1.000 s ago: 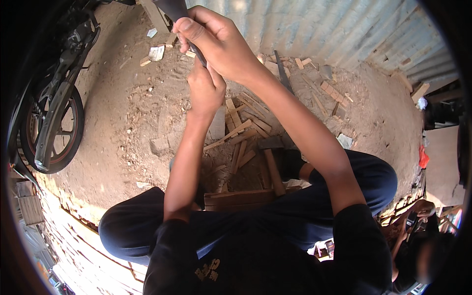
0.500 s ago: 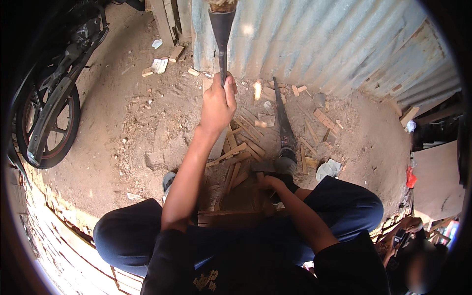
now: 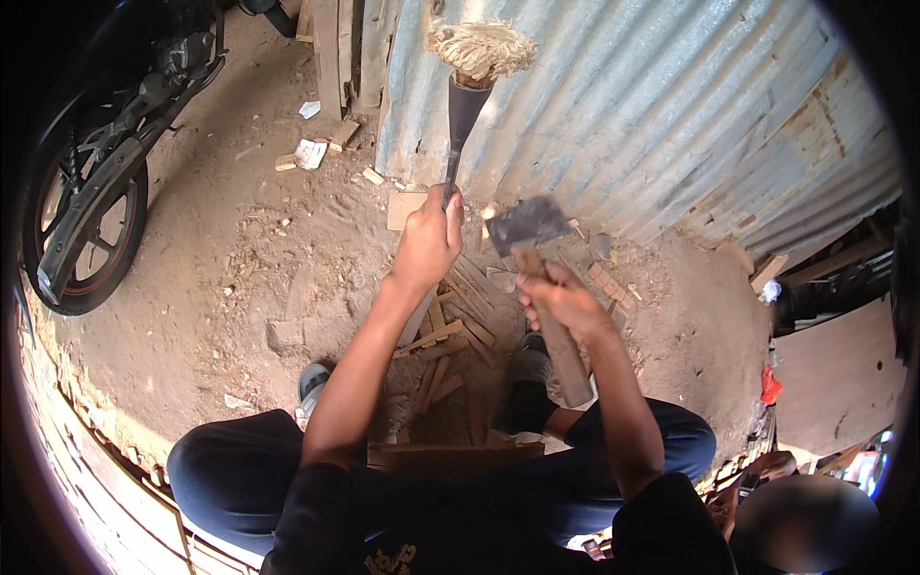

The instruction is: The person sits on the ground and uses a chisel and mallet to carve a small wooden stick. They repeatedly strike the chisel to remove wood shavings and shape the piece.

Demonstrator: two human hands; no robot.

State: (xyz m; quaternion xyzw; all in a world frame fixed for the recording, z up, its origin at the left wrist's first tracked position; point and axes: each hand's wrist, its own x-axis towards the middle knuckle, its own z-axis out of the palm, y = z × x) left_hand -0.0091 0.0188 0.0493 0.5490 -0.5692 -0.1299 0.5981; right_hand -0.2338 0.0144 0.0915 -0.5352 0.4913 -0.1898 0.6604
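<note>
My left hand point(image 3: 431, 240) is raised in front of me, closed around the thin dark shaft of a socket chisel point(image 3: 466, 117) held upright. Its cone-shaped socket widens upward and carries a wooden end point(image 3: 484, 52), pale, frayed and mushroomed. What lies below my grip is hidden. To the right, my right hand point(image 3: 565, 305) is wrapped around the wooden handle of a hammer point(image 3: 565, 364). The broad dark metal head point(image 3: 529, 226) is slightly blurred, below and to the right of the chisel's socket and apart from it.
Wood offcuts point(image 3: 446, 340) lie between my feet near a wooden board point(image 3: 450, 458). A corrugated metal wall point(image 3: 613, 115) stands ahead. At left is a motorcycle point(image 3: 91, 211). Another person point(image 3: 805, 527) is at the lower right, near a sheet of board point(image 3: 843, 374).
My right hand has risen from beside my right foot, bringing the hammer up. The chisel's frayed top has come fully into view. A long dark tapered thing by my right foot no longer shows.
</note>
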